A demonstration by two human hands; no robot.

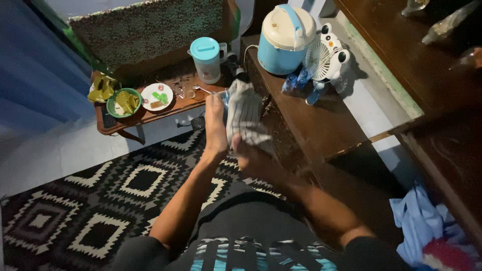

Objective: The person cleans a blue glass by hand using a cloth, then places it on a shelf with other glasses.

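My left hand (216, 125) is raised with fingers pointing up, pressed flat against the left side of a grey striped cloth (243, 113). The cloth hangs in front of me, above the patterned rug. Lower down, my right hand (253, 158) grips the cloth's bottom end, just beside the edge of a dark wooden table (321, 125). Both forearms reach forward from my dark striped shirt at the bottom of the view.
The wooden table carries a blue and white rice cooker (283, 37), a small white fan (324, 57) and small blue bottles (296, 80). A low table (145, 115) holds a teal-lidded jug (207, 59), a green bowl (123, 103) and a white plate (156, 96). Folded clothes (427, 228) lie at right.
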